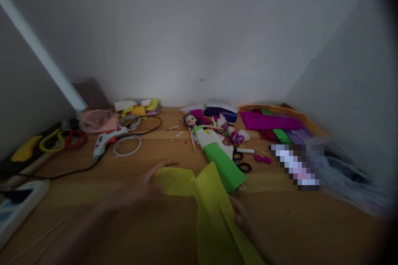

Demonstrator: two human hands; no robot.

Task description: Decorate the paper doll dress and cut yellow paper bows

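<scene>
A long sheet of yellow crepe paper (209, 198) stretches between my two hands above the front of the table, folded near its middle. My left hand (155, 182), slightly blurred, grips its left end, the fingers partly behind the paper. At the right edge of the sheet, my right hand (241, 214) pinches it, with several fingers hidden. Just beyond lies a doll (190, 121) on its back, wrapped in a white band and a green paper skirt (222, 165). Black-handled scissors (244, 167) and a white marker (245, 150) lie right of the doll.
A glue gun (107, 140) with a black cord and white tape rolls (127, 145) sit at left, near a power strip (23, 203). Paper scraps (238, 136) lie behind the doll. Folded magenta paper (270, 121) and a clear plastic bag (351, 178) occupy the right side.
</scene>
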